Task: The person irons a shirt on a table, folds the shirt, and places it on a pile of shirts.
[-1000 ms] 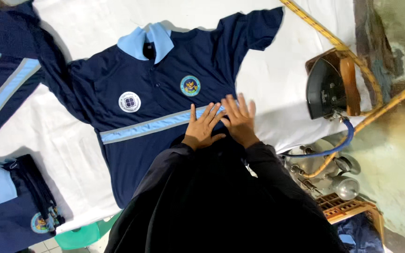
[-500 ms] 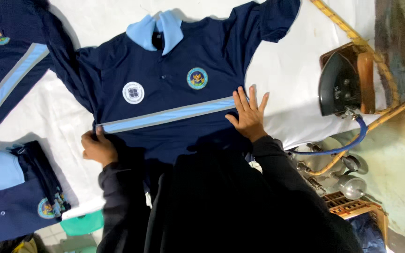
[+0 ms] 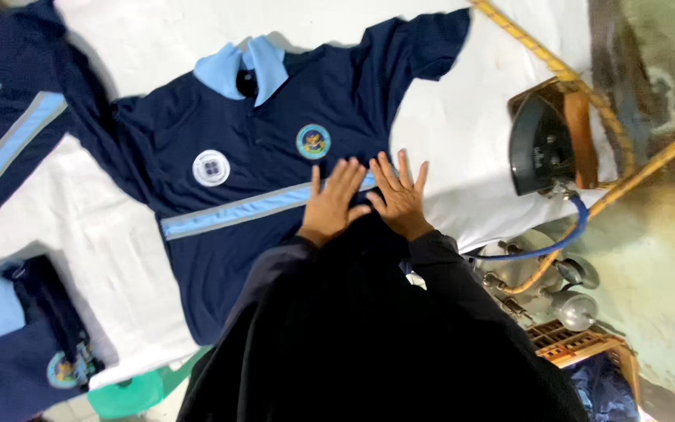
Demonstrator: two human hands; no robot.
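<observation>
Half a second back my left hand (image 3: 331, 203) was out at the shirt's left edge while the right stayed near the stripe; now I have it back at centre frame, side by side with my right hand (image 3: 397, 197), much as they lay a second ago. The view has also swung, so the shirt sits a little lower and more to the left in the frame than before.

My dark sleeves (image 3: 369, 328) fill the lower middle of the frame and hide the hem and lower right part of the navy polo shirt (image 3: 259, 156). The shirt's left sleeve runs under or against a second navy garment (image 3: 9, 101) at the upper left, and I cannot tell where one ends and the other begins. A folded shirt (image 3: 17, 344) at the lower left is cut off by the frame edge. The badge details are too small to make out.

Both hands lie flat with fingers spread, palms pressed down on the cloth, pinching nothing. They rest on the right end of the light blue stripe (image 3: 236, 211), just below the round chest badge (image 3: 313, 141). The shirt lies face up on the white padded table (image 3: 462, 156), collar toward the top. A black iron (image 3: 541, 144) stands at the right, well apart from my hands.
</observation>
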